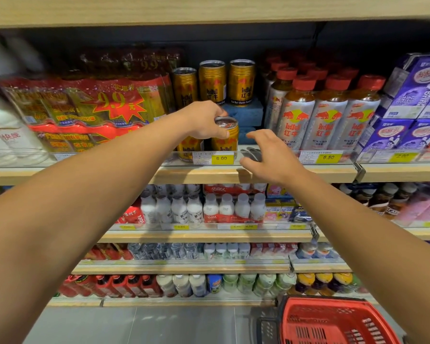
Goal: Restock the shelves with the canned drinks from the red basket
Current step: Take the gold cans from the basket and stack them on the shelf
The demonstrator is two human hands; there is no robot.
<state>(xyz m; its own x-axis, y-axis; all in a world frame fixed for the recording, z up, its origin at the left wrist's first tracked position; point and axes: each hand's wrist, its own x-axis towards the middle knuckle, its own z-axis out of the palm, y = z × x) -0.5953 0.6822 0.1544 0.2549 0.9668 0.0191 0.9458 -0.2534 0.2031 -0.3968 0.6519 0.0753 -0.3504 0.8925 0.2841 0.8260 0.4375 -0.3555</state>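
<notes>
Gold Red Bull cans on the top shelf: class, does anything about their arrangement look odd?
Yes. Three gold cans at the back stand raised on blue foam blocks, above the front cans. The left hand grips one front can by its top; nothing looks spilled.

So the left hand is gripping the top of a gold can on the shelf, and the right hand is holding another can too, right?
Not quite. The head view shows the left hand gripping the top of a gold can on the shelf, but the right hand holds nothing: its fingers are spread open in front of the shelf edge, beside that can.
</notes>
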